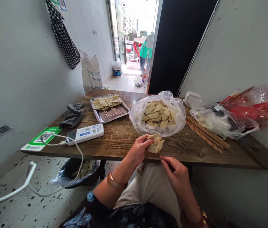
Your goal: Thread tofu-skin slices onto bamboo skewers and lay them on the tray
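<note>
Between thumb and fingers, my left hand (140, 148) pinches thin, flat beige slices (156, 144) over the table's front edge. A wooden skewer (159, 154) runs through them, its tip showing above. The lower end of that skewer is gripped by my right hand (175, 172), thumb against fingers. Just beyond stands a clear plastic bag (137, 115) with a heap of loose slices (158, 114). Loose skewers (206, 134) lie in a bundle to the right. Back left, a metal tray (104, 120) bears slices threaded on skewers (107, 103).
On the wooden table (117, 139), left, are a grey cloth (73, 115), a white box-shaped device (86, 133) with a cable, and a green code card (41, 139). Plastic bags (216, 118) crowd the right end. A lined bin (81, 174) stands below left. People are outside the doorway.
</note>
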A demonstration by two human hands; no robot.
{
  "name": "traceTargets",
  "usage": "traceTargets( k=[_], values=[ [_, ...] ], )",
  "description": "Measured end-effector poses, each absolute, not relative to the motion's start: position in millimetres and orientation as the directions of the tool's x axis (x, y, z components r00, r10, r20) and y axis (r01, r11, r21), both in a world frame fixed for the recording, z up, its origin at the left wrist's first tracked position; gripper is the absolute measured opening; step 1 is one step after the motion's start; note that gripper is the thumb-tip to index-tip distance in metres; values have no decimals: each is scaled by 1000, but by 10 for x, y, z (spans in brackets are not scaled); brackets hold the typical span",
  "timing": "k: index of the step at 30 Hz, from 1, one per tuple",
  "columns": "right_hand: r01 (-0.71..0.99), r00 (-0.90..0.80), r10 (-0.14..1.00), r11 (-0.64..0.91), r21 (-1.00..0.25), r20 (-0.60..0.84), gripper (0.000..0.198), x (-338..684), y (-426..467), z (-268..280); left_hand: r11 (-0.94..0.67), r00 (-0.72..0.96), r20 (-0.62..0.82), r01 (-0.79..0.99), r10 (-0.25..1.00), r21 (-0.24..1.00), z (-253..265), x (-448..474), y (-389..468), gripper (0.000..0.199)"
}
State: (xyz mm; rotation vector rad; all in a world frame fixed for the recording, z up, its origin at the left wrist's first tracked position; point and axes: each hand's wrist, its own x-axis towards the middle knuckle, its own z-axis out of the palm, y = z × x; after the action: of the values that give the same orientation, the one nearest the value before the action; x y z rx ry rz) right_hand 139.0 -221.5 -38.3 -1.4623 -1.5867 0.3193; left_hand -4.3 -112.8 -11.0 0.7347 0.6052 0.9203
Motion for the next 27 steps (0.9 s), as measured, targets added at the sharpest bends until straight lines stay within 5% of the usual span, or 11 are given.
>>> traceTargets(
  k=[9,15,27],
  values=[
    [513,167,928,208,-833,334,22,1387,-2228,-377,365,450,-134,-477,883,800,-102,-18,-1182,40],
    [316,179,975,68,-946,130,30,1403,-2266,-437,404,467,-153,-503,871,764,-85,-19,-1168,41],
    [335,313,935,59,-941,170,37,1417,-2177,-384,381,484,-132,-463,865,800,-77,-5,-1202,36]
  ],
)
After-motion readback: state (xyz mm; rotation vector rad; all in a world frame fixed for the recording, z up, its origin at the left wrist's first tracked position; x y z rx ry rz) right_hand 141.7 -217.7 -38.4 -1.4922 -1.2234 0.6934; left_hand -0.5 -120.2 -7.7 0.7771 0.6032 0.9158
